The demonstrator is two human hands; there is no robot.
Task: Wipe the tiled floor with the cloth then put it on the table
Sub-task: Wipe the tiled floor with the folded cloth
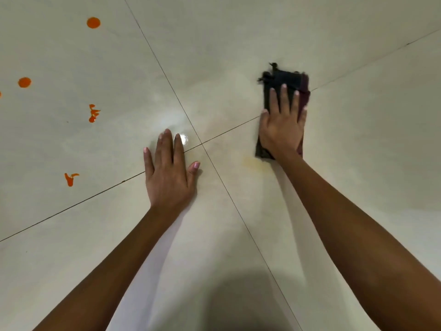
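A dark folded cloth point(285, 78), black with a maroon edge, lies flat on the pale tiled floor point(238, 44) at the upper right. My right hand point(282, 123) presses down on it, palm flat, fingers spread over its middle. The cloth's near end sticks out below my wrist. My left hand point(170, 173) rests flat on the bare tile near where four tiles meet, fingers apart, holding nothing. A faint yellowish smear point(250, 161) shows on the tile just left of the cloth's near end.
Several orange spots and streaks mark the tiles at the left: a round spot point(93, 22), another point(24, 82), a streak point(93, 113) and a smear point(70, 179). Dark grout lines cross the floor. No table is in view.
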